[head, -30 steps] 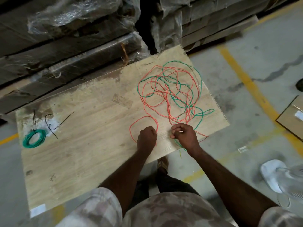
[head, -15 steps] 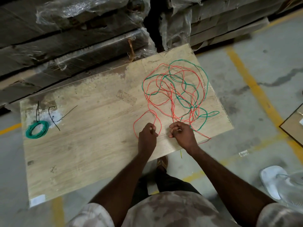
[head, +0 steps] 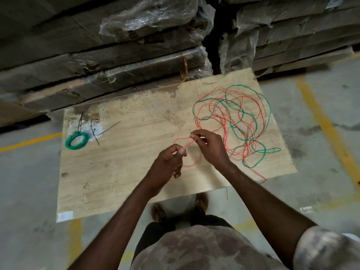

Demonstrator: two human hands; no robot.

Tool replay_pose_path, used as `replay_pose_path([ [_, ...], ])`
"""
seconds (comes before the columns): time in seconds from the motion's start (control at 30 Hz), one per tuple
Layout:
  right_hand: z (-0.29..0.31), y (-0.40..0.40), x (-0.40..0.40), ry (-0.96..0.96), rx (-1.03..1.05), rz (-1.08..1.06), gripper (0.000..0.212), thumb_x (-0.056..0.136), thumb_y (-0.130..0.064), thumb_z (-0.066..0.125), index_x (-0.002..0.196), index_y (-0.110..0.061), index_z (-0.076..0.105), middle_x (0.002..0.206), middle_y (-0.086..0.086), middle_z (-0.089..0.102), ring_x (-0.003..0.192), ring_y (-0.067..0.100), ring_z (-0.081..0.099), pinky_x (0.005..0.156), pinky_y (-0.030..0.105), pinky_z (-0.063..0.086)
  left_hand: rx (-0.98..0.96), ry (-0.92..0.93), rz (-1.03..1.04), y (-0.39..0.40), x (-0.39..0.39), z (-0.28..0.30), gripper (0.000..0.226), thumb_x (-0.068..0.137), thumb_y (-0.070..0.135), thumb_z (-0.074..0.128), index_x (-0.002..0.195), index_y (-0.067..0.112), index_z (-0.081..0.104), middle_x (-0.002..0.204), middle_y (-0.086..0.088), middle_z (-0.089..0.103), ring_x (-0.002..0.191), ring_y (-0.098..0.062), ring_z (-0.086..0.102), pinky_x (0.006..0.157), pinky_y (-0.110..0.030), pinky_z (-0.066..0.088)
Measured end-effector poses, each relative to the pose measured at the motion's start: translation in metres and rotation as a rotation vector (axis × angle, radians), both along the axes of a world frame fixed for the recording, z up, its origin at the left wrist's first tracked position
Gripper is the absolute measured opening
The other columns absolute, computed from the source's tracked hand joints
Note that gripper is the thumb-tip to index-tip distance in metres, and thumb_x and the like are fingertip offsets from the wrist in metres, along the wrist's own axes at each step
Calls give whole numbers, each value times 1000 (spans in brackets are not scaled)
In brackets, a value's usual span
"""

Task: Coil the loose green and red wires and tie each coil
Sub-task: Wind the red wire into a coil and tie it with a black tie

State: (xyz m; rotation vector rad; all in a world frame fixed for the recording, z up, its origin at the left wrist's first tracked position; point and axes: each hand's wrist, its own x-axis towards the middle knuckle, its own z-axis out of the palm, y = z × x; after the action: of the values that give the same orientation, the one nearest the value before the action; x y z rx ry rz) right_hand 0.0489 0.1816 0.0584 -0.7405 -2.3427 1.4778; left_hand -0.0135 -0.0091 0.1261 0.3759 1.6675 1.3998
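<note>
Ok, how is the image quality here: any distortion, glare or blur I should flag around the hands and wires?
Head view: wide-angle bending curves the board edges; dim, flat light, no hard shadows; mild glare on the plastic wrap; left hand and right hand slightly soft, yet the red wire pinched between them reads clearly.

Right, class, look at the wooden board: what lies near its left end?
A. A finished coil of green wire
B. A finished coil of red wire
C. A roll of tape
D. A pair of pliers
A: a small green coil lies near the left end of the board, with thin black ties beside it, while the red wire is still a loose tangle at the right.
</note>
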Motion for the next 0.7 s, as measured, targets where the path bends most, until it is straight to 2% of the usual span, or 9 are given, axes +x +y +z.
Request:
replay_pose_path([
  [0.07, 10, -13, -8, -3, 44, 35, 17, 105, -24, 71, 110, -13, 82, 109, -1, 82, 102, 14, 75, 95, 37, 58, -12, -54, -35, -16, -2, 12, 29, 117, 28, 47, 114, 2, 61, 68, -2, 34, 59, -16, 32, 57, -30, 37],
  [0.13, 21, -25, -15, 25, 54, 60, 15, 104, -26, 72, 107, -16, 83, 105, -5, 83, 100, 6, 75, 93, 27, 55, 0, -108, -67, -30, -5, 23, 29, 118, 22, 44, 115, 0, 63, 69, -7, 49, 59, -20, 49, 64, -32, 48],
  [0.2, 29, -35, -23, 59, -5, 83, 10, 103, -22, 74, 101, -19, 83, 91, -8, 82, 88, -1, 74, 83, 19, 52, 102, -201, -33, -42, -9, 34, 26, 117, 17, 42, 115, 0, 61, 85, -17, 68, 75, -27, 69, 79, -39, 59],
  [0.27, 37, -45, -30, 74, -85, 97, 6, 101, -21, 75, 98, -22, 80, 79, -4, 79, 76, 3, 73, 76, 22, 53, 230, -305, 63, -55, -18, 44, 26, 116, 15, 40, 121, -2, 59, 109, -26, 75, 102, -34, 77, 96, -40, 62],
  [0.33, 41, -53, -36, 101, -136, 116, 6, 102, -19, 75, 98, -23, 77, 76, 0, 78, 72, 8, 71, 75, 24, 55, 345, -378, 150, -67, -31, 54, 34, 114, 15, 40, 135, -5, 57, 133, -27, 72, 125, -38, 72, 109, -41, 59],
  [0.43, 46, -73, -47, 113, -163, 131, 9, 106, -19, 69, 102, -25, 75, 80, 0, 77, 76, 11, 74, 81, 26, 58, 476, -424, 192, -88, -58, 70, 45, 113, 15, 38, 154, -1, 49, 152, -20, 64, 140, -37, 63, 116, -42, 53],
  [0.53, 51, -101, -62, 103, -170, 139, 13, 109, -23, 64, 103, -28, 74, 80, -2, 77, 76, 17, 74, 85, 40, 60, 502, -456, 199, -109, -83, 84, 45, 115, 15, 35, 155, -1, 48, 156, -15, 61, 146, -32, 58, 119, -40, 50],
  [0.63, 62, -130, -78, 127, -137, 111, 26, 112, -20, 57, 98, -37, 71, 75, -4, 72, 69, 15, 68, 75, 37, 56, 499, -510, 190, -128, -100, 99, 43, 118, 17, 33, 150, -5, 52, 155, -17, 62, 145, -32, 59, 119, -41, 50],
  [0.7, 71, -144, -87, 135, -133, 105, 35, 112, -14, 55, 101, -42, 72, 72, 1, 68, 65, 16, 62, 67, 33, 53, 509, -538, 146, -137, -103, 110, 43, 118, 17, 34, 149, -5, 53, 154, -17, 62, 144, -33, 60, 117, -41, 52],
])
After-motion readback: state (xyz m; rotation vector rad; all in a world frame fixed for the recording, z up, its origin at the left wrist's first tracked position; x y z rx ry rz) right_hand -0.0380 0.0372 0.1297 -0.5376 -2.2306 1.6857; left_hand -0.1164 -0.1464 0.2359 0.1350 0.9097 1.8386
